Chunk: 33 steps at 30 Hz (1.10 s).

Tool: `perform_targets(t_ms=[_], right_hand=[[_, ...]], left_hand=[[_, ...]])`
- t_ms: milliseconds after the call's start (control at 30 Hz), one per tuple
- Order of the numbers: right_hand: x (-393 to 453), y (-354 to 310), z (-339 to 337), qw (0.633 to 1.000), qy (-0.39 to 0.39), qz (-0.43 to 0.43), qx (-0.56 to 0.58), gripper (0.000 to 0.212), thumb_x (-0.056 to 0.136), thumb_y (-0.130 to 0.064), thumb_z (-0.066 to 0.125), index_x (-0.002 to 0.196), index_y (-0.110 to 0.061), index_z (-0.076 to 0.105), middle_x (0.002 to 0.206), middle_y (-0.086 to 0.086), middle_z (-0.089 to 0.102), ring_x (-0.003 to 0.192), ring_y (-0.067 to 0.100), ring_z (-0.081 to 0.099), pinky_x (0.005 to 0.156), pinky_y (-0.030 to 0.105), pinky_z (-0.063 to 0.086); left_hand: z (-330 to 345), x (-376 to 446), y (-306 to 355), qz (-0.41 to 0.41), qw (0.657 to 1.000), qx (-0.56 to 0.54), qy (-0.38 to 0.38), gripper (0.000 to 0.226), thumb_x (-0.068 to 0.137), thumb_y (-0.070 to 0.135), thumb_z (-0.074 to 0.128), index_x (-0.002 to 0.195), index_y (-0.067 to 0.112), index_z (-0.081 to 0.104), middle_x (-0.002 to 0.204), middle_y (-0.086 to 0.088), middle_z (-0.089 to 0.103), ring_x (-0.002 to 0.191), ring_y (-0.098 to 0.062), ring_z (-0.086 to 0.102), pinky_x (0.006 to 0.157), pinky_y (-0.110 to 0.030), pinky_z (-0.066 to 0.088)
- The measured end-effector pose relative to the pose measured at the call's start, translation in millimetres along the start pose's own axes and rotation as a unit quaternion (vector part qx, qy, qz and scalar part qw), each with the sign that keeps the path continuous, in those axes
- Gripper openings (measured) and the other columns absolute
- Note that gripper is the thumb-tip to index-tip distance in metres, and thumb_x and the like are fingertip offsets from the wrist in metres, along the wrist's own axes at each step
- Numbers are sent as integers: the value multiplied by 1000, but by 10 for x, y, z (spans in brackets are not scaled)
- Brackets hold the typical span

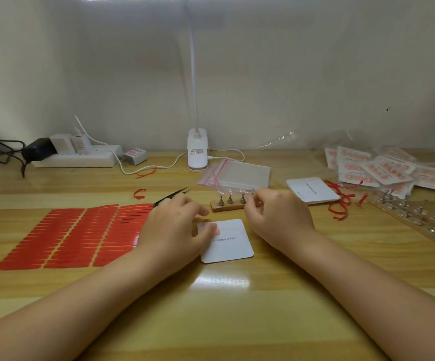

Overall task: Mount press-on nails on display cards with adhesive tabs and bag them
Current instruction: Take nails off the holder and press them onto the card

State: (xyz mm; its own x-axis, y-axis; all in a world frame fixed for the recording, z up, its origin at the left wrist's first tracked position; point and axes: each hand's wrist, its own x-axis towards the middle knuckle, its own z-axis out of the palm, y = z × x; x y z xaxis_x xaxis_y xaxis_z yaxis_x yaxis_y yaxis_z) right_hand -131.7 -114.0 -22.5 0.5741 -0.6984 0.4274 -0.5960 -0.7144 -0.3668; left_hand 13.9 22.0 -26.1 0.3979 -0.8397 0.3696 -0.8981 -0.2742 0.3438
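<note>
Left hand (177, 225) gripping black tweezers (170, 196), thumb pressing white display card (228, 242) on bench (211, 295); right hand (276, 214) curled just beyond card, grip contents unclear, at nail stand (228, 203).

Our wooden tabletop (237, 321), red adhesive tab sheets (75, 235) at our left, white card (230, 246) centre, power strip (81, 158) back-left, bagged cards (383, 170) back-right.

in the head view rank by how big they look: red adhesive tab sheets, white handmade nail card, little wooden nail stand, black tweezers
1. Red adhesive tab sheets, easily the largest.
2. White square "Handmade Nail" card.
3. Small wooden nail stand and black tweezers: both partly hidden by hands, unranked.
</note>
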Motion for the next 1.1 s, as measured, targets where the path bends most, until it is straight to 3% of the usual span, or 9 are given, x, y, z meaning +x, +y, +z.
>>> perform_targets(t_ms=[133,267,367,500,667,1100], right_hand=[[35,27,78,1000,-10,6,5,22,91,-31,54,89,-21,73,75,1,69,72,23,61,57,28,46],[54,44,122,1000,-24,7,11,23,92,-33,53,94,-22,74,72,-1,68,72,22,61,57,28,47],[72,51,135,999,-30,10,18,25,94,-34,53,93,-19,73,73,1,68,72,23,62,60,31,51],[91,76,131,998,-19,15,50,25,94,-32,54,94,-17,74,71,2,68,70,22,62,63,36,53],[128,85,134,999,-21,17,30,26,95,-37,53,97,-22,74,75,-3,69,77,20,62,66,33,52],[96,54,126,1000,5,-23,-3,22,94,-35,56,96,-23,74,82,-1,71,82,22,63,61,28,45]], left_hand=[[20,50,-40,-4,1000,-23,-21,39,91,45,58,127,29,56,125,12,57,115,-15,49,96,-32,37],[35,88,-84,-10,993,-82,-85,60,95,41,53,149,27,31,144,10,47,137,-13,35,112,-39,28],[60,82,-77,10,992,-66,-106,64,96,43,50,152,28,22,146,16,42,140,-10,25,113,-31,17],[57,77,-68,23,994,-95,-55,51,96,36,56,144,26,42,135,12,56,132,-13,41,110,-39,30],[31,66,-75,39,991,-119,54,16,88,18,69,103,22,75,120,5,65,116,-19,51,98,-33,38],[6,49,-25,34,990,-118,66,21,84,4,69,95,19,78,110,6,69,109,-20,53,94,-34,42]])
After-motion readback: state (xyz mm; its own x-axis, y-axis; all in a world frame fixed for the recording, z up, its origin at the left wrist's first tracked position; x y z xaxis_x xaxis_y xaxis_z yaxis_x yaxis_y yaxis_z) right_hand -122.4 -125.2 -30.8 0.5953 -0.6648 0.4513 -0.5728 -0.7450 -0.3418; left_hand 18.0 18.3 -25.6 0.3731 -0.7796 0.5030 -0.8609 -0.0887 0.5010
